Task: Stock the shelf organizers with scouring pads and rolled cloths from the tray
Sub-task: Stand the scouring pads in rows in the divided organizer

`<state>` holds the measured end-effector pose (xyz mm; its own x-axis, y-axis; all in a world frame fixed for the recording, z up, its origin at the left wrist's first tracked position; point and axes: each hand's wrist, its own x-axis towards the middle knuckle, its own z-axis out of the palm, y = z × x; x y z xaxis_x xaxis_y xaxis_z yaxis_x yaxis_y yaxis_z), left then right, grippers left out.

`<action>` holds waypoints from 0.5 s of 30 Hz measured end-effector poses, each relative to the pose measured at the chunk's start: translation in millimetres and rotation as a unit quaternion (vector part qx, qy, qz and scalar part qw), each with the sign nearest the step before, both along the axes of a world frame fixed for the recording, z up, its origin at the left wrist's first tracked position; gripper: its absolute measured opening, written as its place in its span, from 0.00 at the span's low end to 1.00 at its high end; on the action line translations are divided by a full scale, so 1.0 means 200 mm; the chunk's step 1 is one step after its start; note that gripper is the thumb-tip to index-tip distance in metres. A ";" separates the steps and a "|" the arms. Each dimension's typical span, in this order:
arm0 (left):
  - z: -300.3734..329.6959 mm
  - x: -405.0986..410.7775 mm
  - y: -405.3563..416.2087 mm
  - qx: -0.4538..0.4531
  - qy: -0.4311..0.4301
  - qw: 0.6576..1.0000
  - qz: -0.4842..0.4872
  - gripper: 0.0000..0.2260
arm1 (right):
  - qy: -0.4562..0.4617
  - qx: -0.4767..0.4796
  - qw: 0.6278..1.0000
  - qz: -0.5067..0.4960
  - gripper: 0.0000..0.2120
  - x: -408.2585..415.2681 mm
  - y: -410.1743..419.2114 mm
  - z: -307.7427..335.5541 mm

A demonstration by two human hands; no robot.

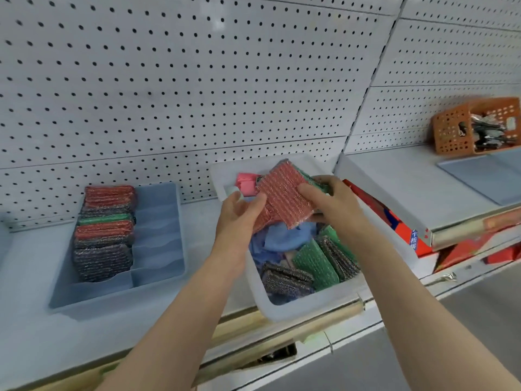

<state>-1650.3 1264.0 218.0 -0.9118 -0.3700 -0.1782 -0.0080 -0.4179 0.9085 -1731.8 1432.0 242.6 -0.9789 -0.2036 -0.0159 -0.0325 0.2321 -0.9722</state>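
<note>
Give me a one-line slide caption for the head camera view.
Both hands hold red pads above the tray; organizer half stocked.

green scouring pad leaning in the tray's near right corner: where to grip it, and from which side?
Take the green scouring pad by its raised upper edge, coming from above with fingers pinching across its thin faces. It stands tilted on edge between grey pads, so its flat faces are mostly blocked and only the top edge is free. The white tray wall closes off the near side. Both hands are busy with red pads.
</note>
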 end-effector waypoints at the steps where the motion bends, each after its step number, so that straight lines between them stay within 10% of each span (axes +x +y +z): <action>1: 0.02 0.01 0.01 0.026 0.009 1.000 -0.014 0.17 | -0.028 -0.051 0.998 0.012 0.27 0.01 -0.05 0.02; 10: 0.04 0.15 -0.31 0.056 0.029 0.996 0.058 0.18 | -0.061 -0.037 0.991 0.115 0.21 0.21 -0.53 0.01; 15: 0.02 0.34 -0.67 -0.012 -0.027 0.994 0.102 0.35 | -0.055 -0.028 0.988 0.139 0.16 0.33 -0.88 -0.02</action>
